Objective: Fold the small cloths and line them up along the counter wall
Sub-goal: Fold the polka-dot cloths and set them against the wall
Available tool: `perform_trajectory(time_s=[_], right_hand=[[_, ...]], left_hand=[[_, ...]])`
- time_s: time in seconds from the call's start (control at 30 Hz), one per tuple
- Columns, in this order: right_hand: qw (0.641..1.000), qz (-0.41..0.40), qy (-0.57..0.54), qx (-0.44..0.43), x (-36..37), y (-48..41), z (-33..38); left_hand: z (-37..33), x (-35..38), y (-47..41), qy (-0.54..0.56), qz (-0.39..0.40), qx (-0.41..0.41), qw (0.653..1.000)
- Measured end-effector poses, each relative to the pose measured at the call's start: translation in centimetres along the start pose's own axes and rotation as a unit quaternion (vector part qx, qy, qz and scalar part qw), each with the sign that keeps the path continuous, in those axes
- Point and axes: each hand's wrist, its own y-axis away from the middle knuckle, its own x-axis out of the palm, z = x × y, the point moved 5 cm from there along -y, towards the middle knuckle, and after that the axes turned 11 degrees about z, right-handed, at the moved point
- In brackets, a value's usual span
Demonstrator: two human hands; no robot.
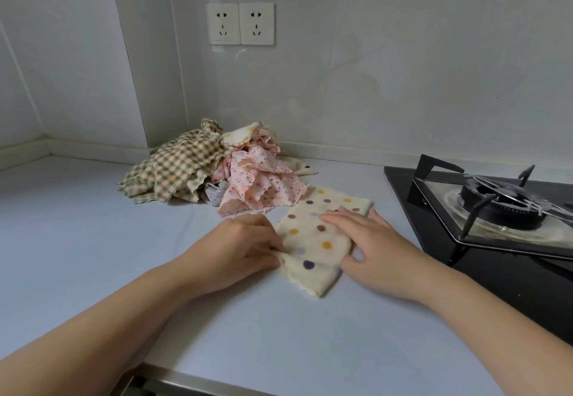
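Note:
A cream cloth with coloured polka dots (pixel 316 234) lies folded into a long strip on the pale counter (pixel 93 225). My left hand (pixel 245 249) pinches its near-left edge, lifting a small fold. My right hand (pixel 369 240) lies flat on the cloth's right side, fingers straight and pressing it down, thumb at the near edge. Behind, against the wall, sits a heap of unfolded cloths: a green-and-tan checked one (pixel 173 172), a pink flowered one (pixel 260 184) and a cream one with yellow dots (pixel 245 135) on top.
A black gas hob (pixel 502 265) with a burner and pan support (pixel 496 203) takes up the right side of the counter, close to my right hand. Two wall sockets (pixel 240 23) sit above the heap. The counter's front edge (pixel 217 377) runs below my forearms.

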Motion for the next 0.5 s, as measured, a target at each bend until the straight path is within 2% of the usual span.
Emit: perform_trajectory(time_s=[0.07,0.17,0.3,0.37,0.43,0.5], right_hand=[[0.998,0.056,-0.006,-0.033,0.4,0.2,0.4],[0.995,0.085,-0.035,-0.039,0.6,0.5,0.4],[0.998,0.015,-0.054,-0.034,0.8,0.0,0.1],[0.997,0.003,-0.056,-0.059,1.1,-0.4,0.1],[0.994,0.013,-0.085,-0.073,1.3,-0.5,0.1],[0.987,0.017,-0.142,-0.076,1.2,-0.3,0.1]], left_hand=[[-0.7,-0.1,-0.1,-0.021,-0.062,0.011,0.998],[-1.2,-0.5,-0.1,0.048,-0.103,-0.014,0.993],[-2.2,-0.9,-0.2,0.151,-0.083,-0.004,0.985],[-2.1,-1.1,0.0,0.184,-0.079,-0.004,0.980],[-0.8,-1.7,0.5,0.146,-0.114,-0.021,0.983],[0.8,-2.2,1.1,0.014,-0.132,-0.056,0.990]])
